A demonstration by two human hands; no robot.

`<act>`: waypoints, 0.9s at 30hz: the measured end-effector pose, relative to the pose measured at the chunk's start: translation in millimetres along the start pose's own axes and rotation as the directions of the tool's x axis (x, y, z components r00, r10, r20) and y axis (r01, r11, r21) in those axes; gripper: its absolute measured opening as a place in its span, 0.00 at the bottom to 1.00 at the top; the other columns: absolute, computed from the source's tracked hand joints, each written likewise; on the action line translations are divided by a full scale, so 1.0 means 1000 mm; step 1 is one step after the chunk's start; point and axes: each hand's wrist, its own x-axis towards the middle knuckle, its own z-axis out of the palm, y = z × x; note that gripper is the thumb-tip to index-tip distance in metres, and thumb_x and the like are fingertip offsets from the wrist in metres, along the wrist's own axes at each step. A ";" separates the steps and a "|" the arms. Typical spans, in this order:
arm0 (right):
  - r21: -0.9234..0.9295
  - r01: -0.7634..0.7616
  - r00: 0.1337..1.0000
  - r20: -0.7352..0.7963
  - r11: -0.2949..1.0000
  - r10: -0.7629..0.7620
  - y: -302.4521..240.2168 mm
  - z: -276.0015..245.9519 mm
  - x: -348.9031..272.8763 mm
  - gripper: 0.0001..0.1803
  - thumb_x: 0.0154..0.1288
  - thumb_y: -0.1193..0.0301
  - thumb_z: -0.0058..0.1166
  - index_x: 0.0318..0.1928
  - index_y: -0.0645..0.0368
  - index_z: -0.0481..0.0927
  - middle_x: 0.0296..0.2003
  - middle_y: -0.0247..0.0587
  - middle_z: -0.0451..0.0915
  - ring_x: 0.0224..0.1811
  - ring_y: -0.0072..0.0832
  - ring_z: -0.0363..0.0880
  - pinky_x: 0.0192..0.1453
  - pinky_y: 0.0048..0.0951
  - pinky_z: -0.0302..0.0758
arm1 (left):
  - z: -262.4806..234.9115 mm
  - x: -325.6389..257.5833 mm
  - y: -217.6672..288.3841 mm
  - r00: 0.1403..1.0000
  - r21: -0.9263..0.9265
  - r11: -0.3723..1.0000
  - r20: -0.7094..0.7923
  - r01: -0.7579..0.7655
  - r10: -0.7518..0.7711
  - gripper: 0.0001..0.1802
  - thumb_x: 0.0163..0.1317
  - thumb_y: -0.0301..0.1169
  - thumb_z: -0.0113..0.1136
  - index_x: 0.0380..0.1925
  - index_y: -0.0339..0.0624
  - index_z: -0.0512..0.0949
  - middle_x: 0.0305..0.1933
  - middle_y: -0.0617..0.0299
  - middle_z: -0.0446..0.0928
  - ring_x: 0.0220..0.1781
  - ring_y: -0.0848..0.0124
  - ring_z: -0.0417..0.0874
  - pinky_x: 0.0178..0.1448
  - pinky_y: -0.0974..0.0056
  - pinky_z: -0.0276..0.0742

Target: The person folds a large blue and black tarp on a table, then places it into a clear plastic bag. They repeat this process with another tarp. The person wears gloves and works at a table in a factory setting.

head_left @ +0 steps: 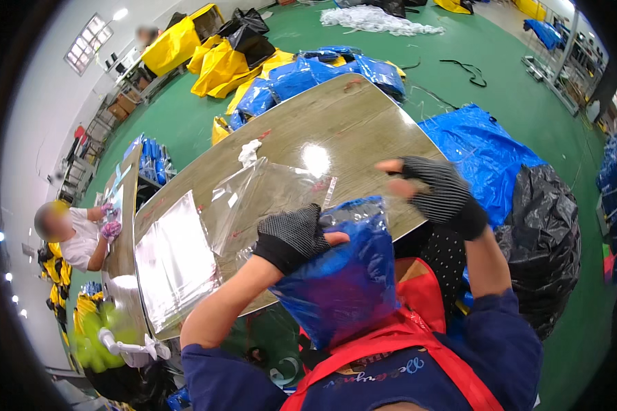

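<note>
A folded blue item in a clear plastic bag (343,274) leans upright against my body at the table's near edge. My left hand (296,236), in a grey-and-black glove with bare fingertips, grips its upper left edge, thumb on the near face. Up and to the right of the package, my right hand (435,188) wears a matching glove and hovers beside the table's right edge. Its bare thumb and forefinger are apart and slightly blurred, with nothing visible between them. Beyond my left hand, an empty clear bag (264,195) lies on the wood-patterned table (363,123).
A stack of clear bags (175,264) lies on the table's left. Beyond the table sit blue and yellow bundles (281,85). Blue sheeting (476,154) and a black bag (545,240) fill the right side. A co-worker (75,233) sits left, near a green fan (99,339).
</note>
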 end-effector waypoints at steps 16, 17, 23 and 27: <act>0.236 0.008 0.774 -0.617 0.972 0.143 0.141 -0.001 -0.056 0.38 0.51 0.55 0.68 0.59 0.61 0.70 0.52 0.52 0.76 0.54 0.41 0.76 0.58 0.38 0.71 | -0.060 0.036 -0.073 0.993 -0.539 0.836 0.097 0.103 -0.061 0.37 0.42 0.47 0.74 0.48 0.34 0.74 0.41 0.56 0.80 0.42 0.67 0.80 0.50 0.63 0.76; 0.358 0.004 0.557 -0.777 0.934 0.295 0.198 -0.014 -0.073 0.31 0.55 0.60 0.64 0.56 0.62 0.73 0.52 0.53 0.76 0.54 0.42 0.76 0.58 0.37 0.71 | -0.084 0.048 -0.083 0.997 -0.624 0.778 0.020 0.069 -0.072 0.32 0.48 0.43 0.71 0.49 0.35 0.74 0.43 0.57 0.79 0.42 0.69 0.80 0.49 0.64 0.76; -0.378 -0.761 0.648 -0.455 0.526 0.610 0.406 0.037 -0.182 0.29 0.59 0.48 0.51 0.55 0.52 0.75 0.56 0.48 0.74 0.59 0.41 0.72 0.61 0.41 0.68 | -0.069 0.149 -0.186 0.819 -0.986 -0.075 -0.080 -0.149 -0.569 0.44 0.62 0.63 0.45 0.68 0.43 0.55 0.69 0.54 0.60 0.67 0.57 0.64 0.69 0.57 0.59; -0.465 -0.785 0.550 -0.216 0.411 0.807 0.465 0.085 -0.161 0.30 0.60 0.46 0.49 0.58 0.47 0.74 0.60 0.44 0.71 0.64 0.38 0.67 0.66 0.45 0.63 | 0.034 0.163 -0.236 0.883 -0.820 0.567 -0.206 0.080 -0.421 0.28 0.67 0.52 0.47 0.55 0.41 0.65 0.54 0.56 0.69 0.56 0.63 0.70 0.59 0.58 0.68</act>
